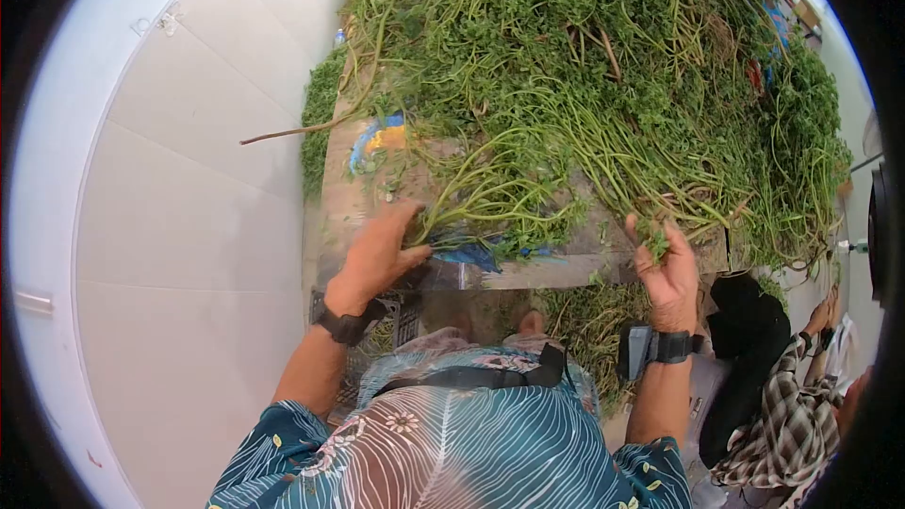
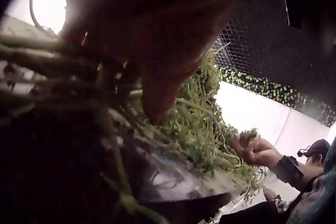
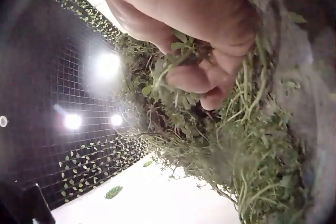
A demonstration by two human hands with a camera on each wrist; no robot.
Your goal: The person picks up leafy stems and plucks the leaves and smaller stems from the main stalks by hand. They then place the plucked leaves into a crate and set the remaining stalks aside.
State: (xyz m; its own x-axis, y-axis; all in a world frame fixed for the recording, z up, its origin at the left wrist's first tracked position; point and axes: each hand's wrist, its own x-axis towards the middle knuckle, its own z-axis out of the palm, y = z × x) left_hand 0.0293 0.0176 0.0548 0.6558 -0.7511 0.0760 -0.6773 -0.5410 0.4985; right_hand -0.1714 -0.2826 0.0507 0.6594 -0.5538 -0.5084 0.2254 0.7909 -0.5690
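Observation:
My left hand (image 1: 377,250) is at the front left of the table, at the gathered ends of a bunch of leafy green stems (image 1: 500,184). Its fingers curl over the stems (image 2: 31,58) in the left wrist view, and the thumb points down beside them. The bunch fans out to the right over the tabletop. Toward the table's front right, my right hand (image 1: 667,264) pinches a small leafy sprig (image 1: 653,238), palm turned up. Close up in the right wrist view, leaves of this sprig (image 3: 181,50) show between thumb and curled fingers.
A large heap of leafy greens (image 1: 584,28) covers the back and right of the table (image 1: 344,217). One long brown stem (image 1: 292,131) juts past the left edge. Blue plastic (image 1: 471,256) lies near the front edge. Another person in a checked shirt (image 1: 782,405) is at the right.

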